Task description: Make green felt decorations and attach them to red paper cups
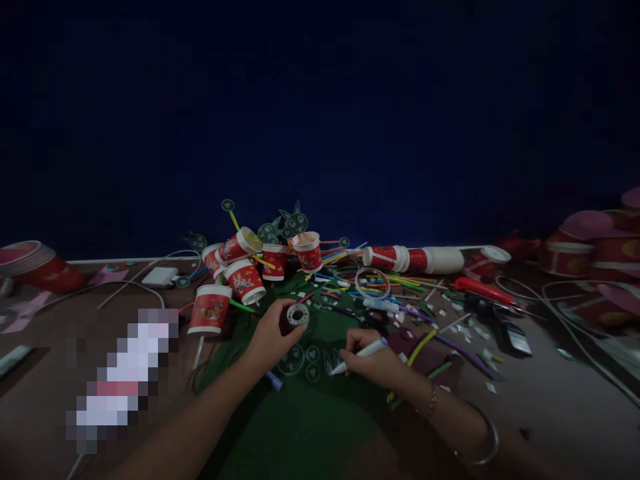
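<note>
My left hand (277, 331) is closed around a dark roll with a pale ring-shaped end (291, 315), which looks like a tape roll. In my right hand (373, 363) is a white marker (369, 349). Its tip touches or nearly touches green paper (275, 430), beside pointed white outlines (330, 364). Left of these outlines are drawn white circles (313, 371) with hearts inside, and a larger circle partly under my left hand. A blue-purple marker cap (273, 381) lies near my left wrist.
Red paper cups (210, 310) with straws and green cut-outs (297, 223) stand behind the paper. Several coloured straws (420, 347) and white scraps lie to the right, near a red-handled tool (485, 291). Stacked cups (40, 263) lie far left. A white cable crosses the left side.
</note>
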The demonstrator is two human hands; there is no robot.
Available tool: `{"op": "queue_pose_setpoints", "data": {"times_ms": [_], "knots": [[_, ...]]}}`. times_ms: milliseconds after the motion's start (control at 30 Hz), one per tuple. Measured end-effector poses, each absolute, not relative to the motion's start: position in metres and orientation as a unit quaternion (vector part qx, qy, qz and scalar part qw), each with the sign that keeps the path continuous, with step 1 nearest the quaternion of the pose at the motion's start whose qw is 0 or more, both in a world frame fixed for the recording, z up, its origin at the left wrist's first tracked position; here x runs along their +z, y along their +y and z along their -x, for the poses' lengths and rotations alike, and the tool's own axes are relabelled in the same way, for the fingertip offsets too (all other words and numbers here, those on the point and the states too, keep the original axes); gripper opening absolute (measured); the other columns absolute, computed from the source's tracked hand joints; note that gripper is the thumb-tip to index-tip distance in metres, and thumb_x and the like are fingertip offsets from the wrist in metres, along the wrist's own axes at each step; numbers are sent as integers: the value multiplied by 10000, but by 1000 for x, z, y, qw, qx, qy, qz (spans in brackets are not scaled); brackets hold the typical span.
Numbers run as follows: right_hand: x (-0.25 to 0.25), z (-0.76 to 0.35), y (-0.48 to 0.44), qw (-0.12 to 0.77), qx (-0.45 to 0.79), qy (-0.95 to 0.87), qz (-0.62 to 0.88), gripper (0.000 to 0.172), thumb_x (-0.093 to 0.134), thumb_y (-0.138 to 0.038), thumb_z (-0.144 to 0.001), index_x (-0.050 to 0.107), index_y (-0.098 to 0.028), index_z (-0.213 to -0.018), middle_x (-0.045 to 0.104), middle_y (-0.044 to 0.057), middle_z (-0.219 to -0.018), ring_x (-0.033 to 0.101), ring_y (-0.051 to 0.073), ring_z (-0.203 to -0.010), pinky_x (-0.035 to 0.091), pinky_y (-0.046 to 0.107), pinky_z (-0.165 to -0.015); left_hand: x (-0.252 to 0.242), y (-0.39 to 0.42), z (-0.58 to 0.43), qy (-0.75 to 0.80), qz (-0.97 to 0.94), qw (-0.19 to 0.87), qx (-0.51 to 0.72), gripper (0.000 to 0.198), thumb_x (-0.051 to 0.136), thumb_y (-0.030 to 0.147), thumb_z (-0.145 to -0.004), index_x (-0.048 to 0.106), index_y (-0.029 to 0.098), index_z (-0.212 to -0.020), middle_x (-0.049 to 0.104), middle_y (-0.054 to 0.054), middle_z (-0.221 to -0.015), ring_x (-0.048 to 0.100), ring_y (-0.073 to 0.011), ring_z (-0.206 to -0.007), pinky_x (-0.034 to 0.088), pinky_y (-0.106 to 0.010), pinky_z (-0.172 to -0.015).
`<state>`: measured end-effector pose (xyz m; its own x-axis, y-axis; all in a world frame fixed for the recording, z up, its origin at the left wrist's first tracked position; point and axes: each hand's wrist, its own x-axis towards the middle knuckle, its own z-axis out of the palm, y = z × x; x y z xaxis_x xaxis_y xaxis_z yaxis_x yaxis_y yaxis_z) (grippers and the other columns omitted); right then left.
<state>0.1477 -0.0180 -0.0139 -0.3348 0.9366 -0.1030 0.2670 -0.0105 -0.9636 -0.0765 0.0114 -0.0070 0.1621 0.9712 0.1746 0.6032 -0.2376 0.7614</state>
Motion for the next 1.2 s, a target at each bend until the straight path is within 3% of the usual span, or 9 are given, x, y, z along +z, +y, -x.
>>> {"op": "queue_pose_setpoints", "data": {"times_ms": [633, 1200], "knots": [[-17, -149, -17, 335, 478, -640, 499, 170, 560, -191, -705, 458, -190, -569, 572, -36, -477, 549, 110, -459, 339, 182, -426, -6, 11, 76, 555, -709, 272, 340, 378, 598, 299, -728, 471, 214, -1074, 619, -37, -1001, 609, -203, -901, 487, -341, -784], [-15, -148, -17, 322, 512, -630, 486, 178, 556, -204, -692, 450, -192, -549, 553, -40, -454, 546, 110, -441, 332, 175, -413, -4, 10, 74, 557, -701, 280, 346, 369, 599, 297, -722, 483, 209, -1060, 628, -37, -998, 613, -200, -893, 490, -336, -780]]}}
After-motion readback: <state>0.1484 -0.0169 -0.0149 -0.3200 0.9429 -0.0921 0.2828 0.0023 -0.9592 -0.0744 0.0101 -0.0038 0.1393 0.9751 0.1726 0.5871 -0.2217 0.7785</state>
